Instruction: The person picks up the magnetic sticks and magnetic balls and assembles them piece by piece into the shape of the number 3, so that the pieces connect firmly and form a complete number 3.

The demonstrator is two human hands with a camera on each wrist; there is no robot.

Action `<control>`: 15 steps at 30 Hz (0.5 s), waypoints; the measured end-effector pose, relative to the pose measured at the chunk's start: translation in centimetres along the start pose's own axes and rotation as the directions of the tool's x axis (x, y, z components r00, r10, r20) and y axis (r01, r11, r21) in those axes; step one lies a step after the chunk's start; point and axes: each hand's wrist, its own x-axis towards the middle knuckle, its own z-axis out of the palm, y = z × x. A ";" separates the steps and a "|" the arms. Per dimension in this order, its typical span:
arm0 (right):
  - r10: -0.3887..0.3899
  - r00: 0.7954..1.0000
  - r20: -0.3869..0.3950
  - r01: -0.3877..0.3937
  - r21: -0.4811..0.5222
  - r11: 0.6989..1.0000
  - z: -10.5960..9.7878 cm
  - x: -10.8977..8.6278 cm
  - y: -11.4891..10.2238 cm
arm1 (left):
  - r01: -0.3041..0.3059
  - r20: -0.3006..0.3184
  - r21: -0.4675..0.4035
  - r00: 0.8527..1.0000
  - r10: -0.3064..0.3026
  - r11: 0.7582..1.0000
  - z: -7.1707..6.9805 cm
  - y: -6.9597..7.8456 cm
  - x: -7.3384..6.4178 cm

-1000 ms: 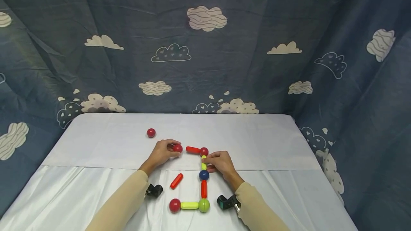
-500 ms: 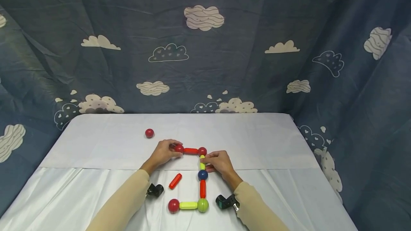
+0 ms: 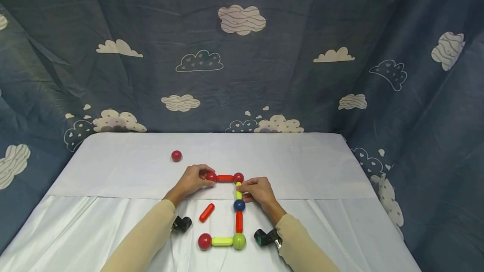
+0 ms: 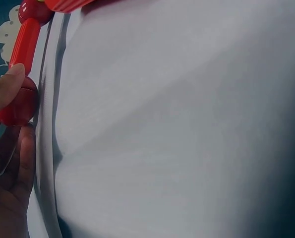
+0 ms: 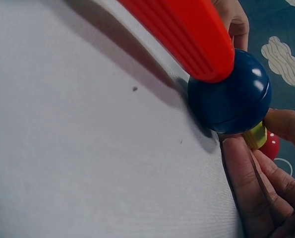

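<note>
My left hand (image 3: 193, 180) pinches a red ball (image 3: 211, 176) between thumb and fingers; the left wrist view shows that ball (image 4: 21, 104) against the end of a red rod (image 4: 26, 44). From there the rod (image 3: 225, 178) reaches a second red ball (image 3: 238, 178) at the corner. Below that corner, my right hand (image 3: 261, 194) grips a yellow-green rod (image 3: 239, 193), partly covered by the fingers. A blue ball (image 5: 231, 94) sits at that rod's near end. The chain continues through a red rod (image 3: 239, 222), a green ball (image 3: 239, 241), a yellow-green rod (image 3: 222, 241) and a red ball (image 3: 205, 241).
A loose red rod (image 3: 206, 213) lies slanted inside the bracket-shaped chain. Farther back on the left is a loose red ball (image 3: 176, 155). The white cloth-covered table (image 3: 321, 163) ends at a dark blue curtain (image 3: 287, 87) with cloud prints.
The red ball in the left hand has moved right and met the free end of the upper red rod. Over the last half second the hands look still. The right hand keeps its grip.
</note>
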 end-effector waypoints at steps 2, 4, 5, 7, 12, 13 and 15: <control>-0.003 1.000 -0.003 0.003 -0.003 1.000 0.0 0.0 0.1 | 0.000 0.002 0.001 1.000 0.000 1.000 0.0 0.0 -0.1; 0.001 1.000 -0.004 -0.001 -0.005 1.000 0.1 0.0 0.1 | 0.003 0.004 0.004 1.000 -0.003 1.000 0.0 0.0 -0.1; 0.003 1.000 -0.003 -0.003 -0.006 1.000 0.1 0.1 0.2 | 0.004 0.004 0.005 1.000 -0.005 1.000 0.0 0.0 -0.1; 0.007 1.000 -0.002 -0.007 -0.011 1.000 0.2 0.0 0.2 | 0.007 0.007 0.010 1.000 -0.007 1.000 0.0 0.1 -0.2; 0.001 1.000 0.000 -0.001 -0.019 1.000 0.1 0.0 0.1 | -0.002 0.026 0.035 1.000 0.001 0.999 -0.2 0.3 -0.4; 0.000 1.000 0.000 0.000 -0.020 1.000 0.1 0.0 0.0 | -0.010 0.030 0.041 1.000 0.008 0.999 -0.3 0.3 -0.5; -0.002 1.000 0.002 0.002 -0.017 1.000 0.0 0.0 0.0 | -0.027 0.035 0.057 0.999 0.025 0.998 -0.5 0.3 -0.7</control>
